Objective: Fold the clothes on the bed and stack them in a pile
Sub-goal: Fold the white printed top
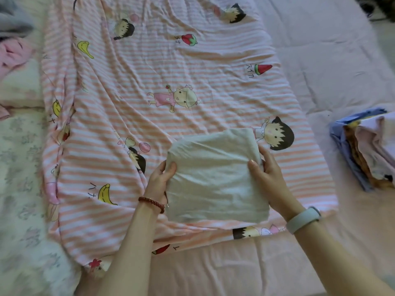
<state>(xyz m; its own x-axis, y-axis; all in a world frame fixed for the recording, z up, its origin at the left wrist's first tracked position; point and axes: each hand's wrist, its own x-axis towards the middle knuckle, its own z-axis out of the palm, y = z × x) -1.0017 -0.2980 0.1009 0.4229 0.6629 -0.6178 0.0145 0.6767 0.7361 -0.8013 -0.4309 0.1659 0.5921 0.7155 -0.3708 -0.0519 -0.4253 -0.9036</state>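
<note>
Bed: pink bed (213,270) under a striped cartoon sheet (149,82) that is spread across its middle.
Left hand: left hand (159,178) pinches the left edge of the folded grey garment (213,176), thumb on top.
Right hand: right hand (271,176) grips its right edge, thumb on top, fingers hidden beneath.
Garment: near the sheet's front edge, square-folded; whether it rests or is lifted is unclear.
Pile: folded pile (367,146) at the bed's right edge, partly cut off.
Left side: floral bedding (19,167); pink clothes (12,54) and grey fabric (12,18) at the far-left corner, blurred.
</note>
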